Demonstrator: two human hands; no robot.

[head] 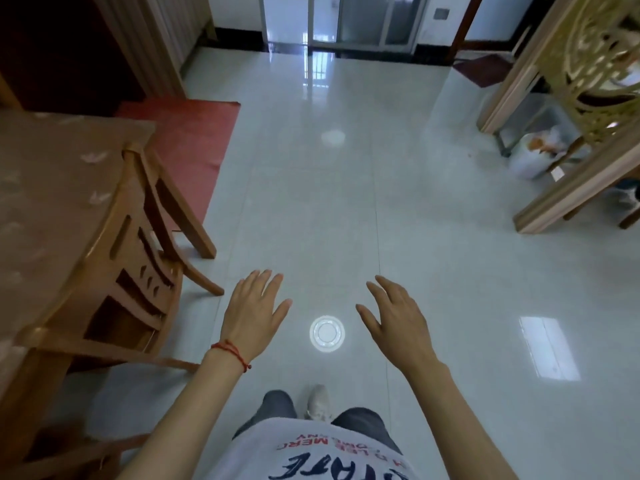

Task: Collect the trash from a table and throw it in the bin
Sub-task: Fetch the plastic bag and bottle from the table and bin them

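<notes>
Left hand (254, 308) fingers (265, 278): straight, spread, released, holding nothing. Right hand (398, 315) fingers (375, 292): likewise extended and released. Both hover above the glossy white tiled floor (450, 254). The brown-clothed bench (45, 188) stands left, a wooden chair (138, 258) against its edge. No trash is identifiable; the white bag-lined bin (535, 154) sits far right.

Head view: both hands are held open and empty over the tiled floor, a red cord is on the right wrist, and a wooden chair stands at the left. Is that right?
One detail is off. In the head view the red cord is on the left wrist, not the right. The rest holds: the left hand and right hand are open and empty over the tiled floor, and the wooden chair stands at the left.
</notes>
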